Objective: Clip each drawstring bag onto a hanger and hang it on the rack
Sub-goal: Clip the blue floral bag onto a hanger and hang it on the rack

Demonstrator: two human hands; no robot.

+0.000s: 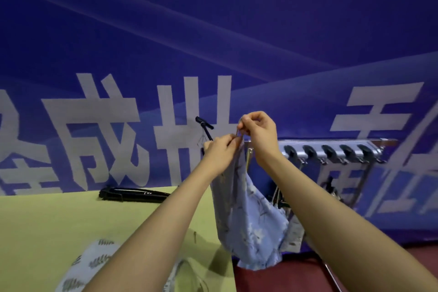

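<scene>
near: one leaf-print drawstring bag (94, 258) flat on green bench (47, 232) | mid: one blue floral bag (248, 216) hanging, raised above bench's right edge | left hand (220, 152) pinches its top, right hand (259, 130) pinches a thin clip, both arms outstretched | far: black hanger stack (132, 194) on bench; rack (331, 149) right, five black hooks

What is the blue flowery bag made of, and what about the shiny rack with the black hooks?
The light blue floral drawstring bag looks like thin, soft woven cloth with a matte finish: it hangs in limp folds under the two hands. The silver rack rail looks like metal, probably aluminium, since it is straight and gleams. Its black hooks look like smooth plastic, though the blur leaves that open.
</scene>
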